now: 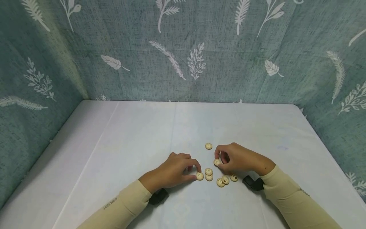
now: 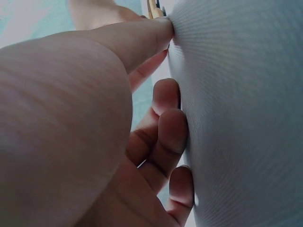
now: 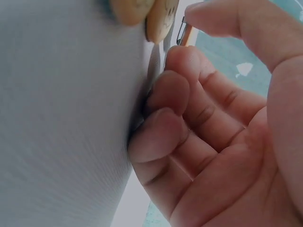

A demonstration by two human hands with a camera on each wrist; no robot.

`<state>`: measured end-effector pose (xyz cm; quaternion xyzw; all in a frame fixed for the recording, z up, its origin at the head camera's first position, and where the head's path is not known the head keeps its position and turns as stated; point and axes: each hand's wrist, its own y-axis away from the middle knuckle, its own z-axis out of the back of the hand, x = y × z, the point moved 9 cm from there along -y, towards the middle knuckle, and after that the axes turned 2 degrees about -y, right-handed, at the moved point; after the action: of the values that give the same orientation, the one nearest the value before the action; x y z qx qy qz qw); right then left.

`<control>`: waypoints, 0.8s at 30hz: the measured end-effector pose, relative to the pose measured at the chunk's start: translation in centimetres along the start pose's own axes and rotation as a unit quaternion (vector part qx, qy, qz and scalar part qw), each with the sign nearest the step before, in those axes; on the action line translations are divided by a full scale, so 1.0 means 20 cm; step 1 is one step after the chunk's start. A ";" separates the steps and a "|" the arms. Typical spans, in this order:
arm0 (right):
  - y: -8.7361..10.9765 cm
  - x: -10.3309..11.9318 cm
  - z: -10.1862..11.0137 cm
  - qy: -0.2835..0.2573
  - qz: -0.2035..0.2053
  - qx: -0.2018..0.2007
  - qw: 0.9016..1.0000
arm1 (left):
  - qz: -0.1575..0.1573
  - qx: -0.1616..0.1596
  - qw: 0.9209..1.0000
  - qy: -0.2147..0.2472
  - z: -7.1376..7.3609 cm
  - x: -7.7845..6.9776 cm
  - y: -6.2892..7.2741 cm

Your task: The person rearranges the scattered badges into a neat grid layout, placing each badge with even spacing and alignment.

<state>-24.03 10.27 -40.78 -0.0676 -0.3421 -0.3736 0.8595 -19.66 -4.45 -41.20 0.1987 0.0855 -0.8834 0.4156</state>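
Note:
On the white table, my left hand [image 1: 176, 170] pinches a round wooden badge [image 1: 199, 176] by its edges, thumb in front and index finger behind. My right hand [image 1: 238, 158] holds another badge [image 1: 217, 162] between thumb and index finger; the right wrist view has this badge [image 3: 188, 36] edge-on, with a metal pin on its back. Between the hands lie two overlapping badges [image 1: 208, 172]. Several more, including a badge [image 1: 220, 182] with a printed face, lie below my right hand, partly covered by it. A single badge [image 1: 208, 146] sits farther back.
The white cloth-covered table [image 1: 128, 133] reaches back to a green leaf-patterned curtain [image 1: 128, 86], which also hangs along the left and right sides. A black wrist strap [image 1: 159, 196] shows under the left wrist, and a black device [image 1: 253, 183] under the right.

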 end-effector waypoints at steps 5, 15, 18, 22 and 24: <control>0.00 0.01 0.02 0.005 -0.004 -0.007 1.000 | -0.005 -0.005 1.000 -0.002 0.01 -0.01 0.01; 0.02 0.01 0.03 0.006 -0.010 -0.015 1.000 | -0.004 0.000 1.000 0.002 0.00 -0.03 0.02; 0.02 0.00 0.05 0.015 -0.013 -0.020 1.000 | -0.008 -0.001 1.000 0.001 0.00 -0.03 0.01; 0.00 -0.01 0.07 0.025 -0.019 -0.024 0.999 | -0.008 -0.003 1.000 0.002 0.01 -0.02 0.01; -0.02 -0.02 0.08 0.028 -0.024 -0.026 0.999 | -0.006 -0.004 1.000 0.004 0.01 -0.02 0.01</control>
<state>-25.31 10.81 -39.81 -0.0709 -0.3099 -0.4043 0.8576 -19.46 -4.41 -40.79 0.2002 0.0917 -0.8848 0.4107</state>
